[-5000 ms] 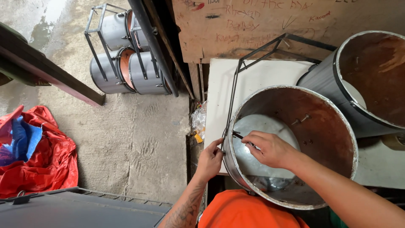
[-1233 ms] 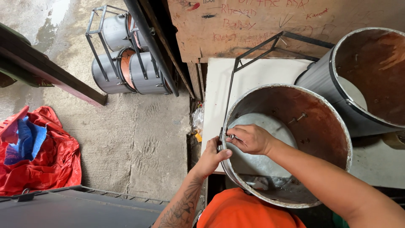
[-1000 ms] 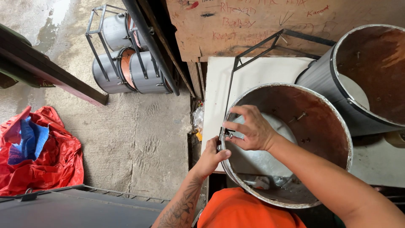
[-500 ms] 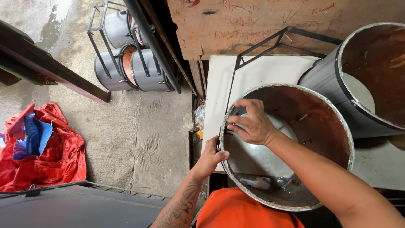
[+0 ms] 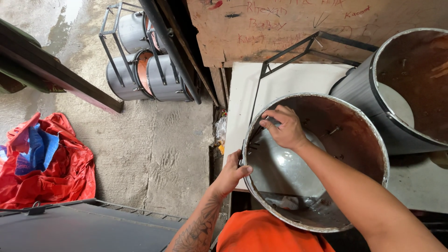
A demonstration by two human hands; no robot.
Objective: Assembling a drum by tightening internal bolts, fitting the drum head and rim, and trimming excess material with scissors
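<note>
The drum shell stands open end up on the white bench, directly before me. I judge it a stiff, fairly light cylinder with a thin, hard rim, best taken by the wall. My left hand clamps the rim at 9 o'clock. My right hand reaches inside at 10 o'clock, fingers pinching a small dark tool.

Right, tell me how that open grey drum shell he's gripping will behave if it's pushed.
The drum shell looks like thin rigid sheet, so probably stiff and light for its size. Being round and tilted, it would likely roll or tip without the left hand on its rim. The right hand reaches inside.
</note>
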